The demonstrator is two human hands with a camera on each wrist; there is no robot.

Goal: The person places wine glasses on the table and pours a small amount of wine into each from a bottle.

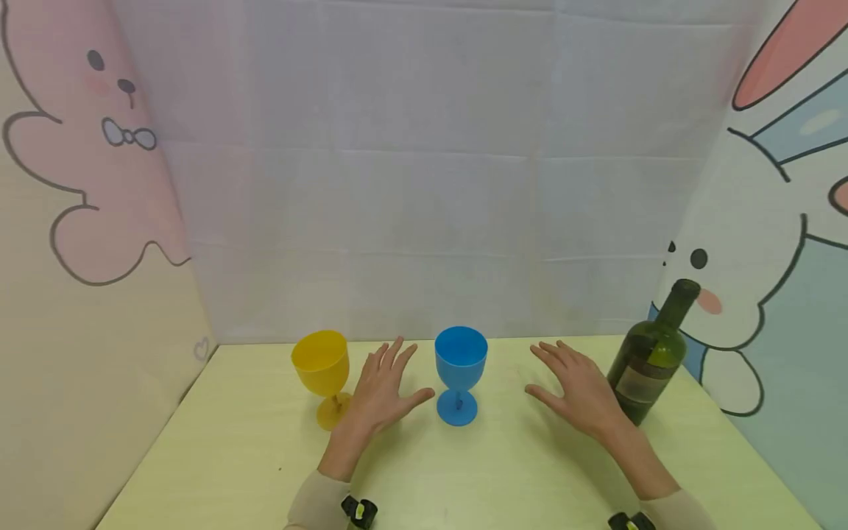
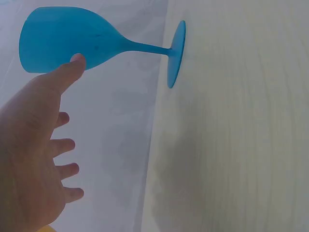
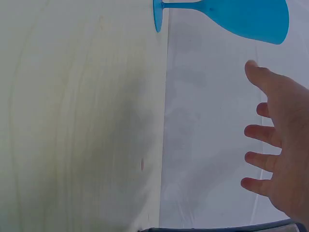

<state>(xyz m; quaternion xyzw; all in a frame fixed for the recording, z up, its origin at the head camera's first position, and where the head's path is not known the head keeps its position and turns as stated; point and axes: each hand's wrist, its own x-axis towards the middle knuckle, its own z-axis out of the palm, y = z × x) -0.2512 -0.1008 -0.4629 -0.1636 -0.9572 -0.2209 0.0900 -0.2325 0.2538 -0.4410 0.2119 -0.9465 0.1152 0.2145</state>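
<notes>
A blue goblet (image 1: 461, 361) stands upright on the table between my two hands. My left hand (image 1: 383, 390) hovers between it and a yellow goblet (image 1: 322, 366), fingers spread and holding nothing. In the left wrist view the left thumb (image 2: 72, 70) overlaps the blue goblet's bowl (image 2: 67, 38); whether they touch I cannot tell. My right hand (image 1: 578, 386) is held over the table to the right of the blue goblet, its fingers extended and apart. Just beyond its outer side stands a green wine bottle (image 1: 645, 368), partly hidden by that hand and wrist.
The pale yellow table (image 1: 457, 478) backs onto a white cloth (image 1: 430, 184). Side panels with a pink cartoon animal (image 1: 126, 177) on the left and a white rabbit (image 1: 742, 309) on the right flank it. A wrist camera band (image 1: 360, 511) sits on the left sleeve.
</notes>
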